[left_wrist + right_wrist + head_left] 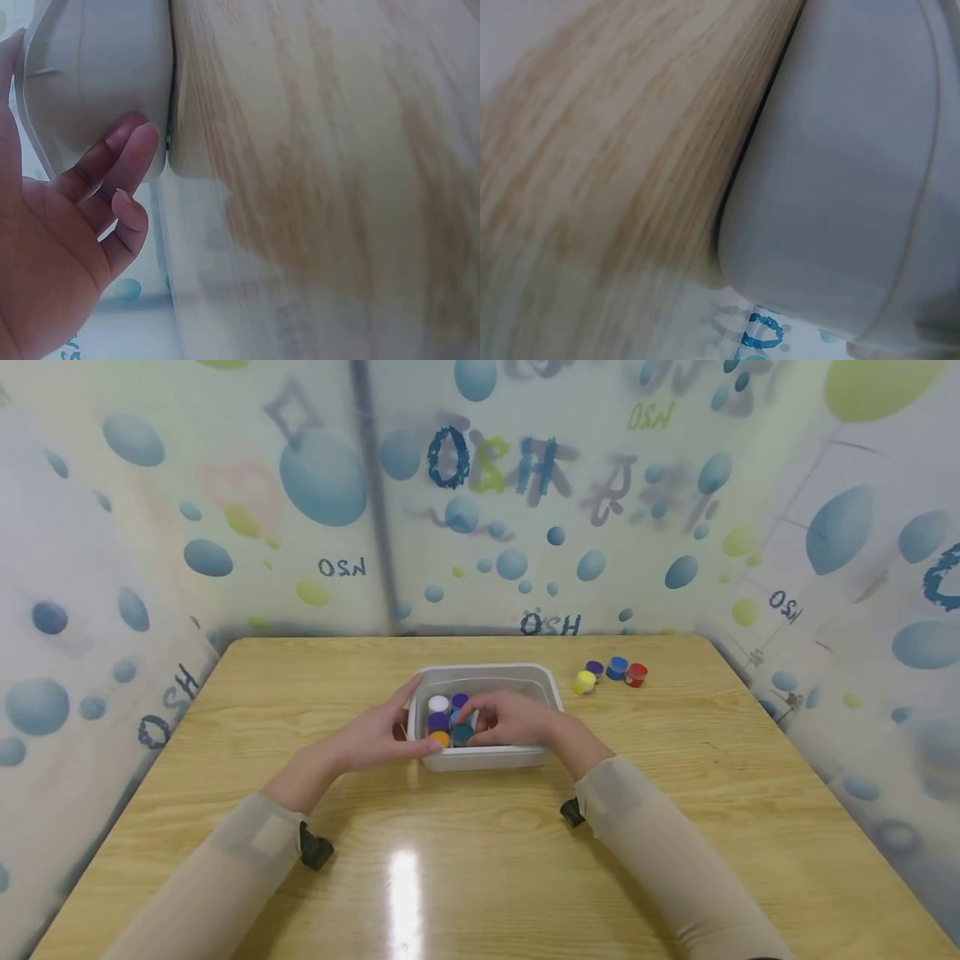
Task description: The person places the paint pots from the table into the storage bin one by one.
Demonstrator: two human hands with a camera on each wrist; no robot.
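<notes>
A white plastic bin [487, 762] sits on the table, with small paint pots in its left part. My left hand [375, 733] holds the bin's left end, thumb along the front rim by the orange pot [439, 740]. In the left wrist view, fingertips [141, 146] touch the outer wall. My right hand [513, 720] reaches inside the bin and pinches a dark teal paint pot [462, 735] with thumb and index finger. Around it are a white pot [438, 703], purple pots [438, 722] and a partly hidden blue one. The right wrist view shows only the bin's outer wall [825, 187], no fingers.
Right of the bin, farther back on the wooden table [300, 693], stand a yellow pot [585, 682], a purple pot [594, 669], a blue pot [617, 667] and a red pot [636, 675]. Patterned curtain walls [480, 552] enclose the table's back and sides.
</notes>
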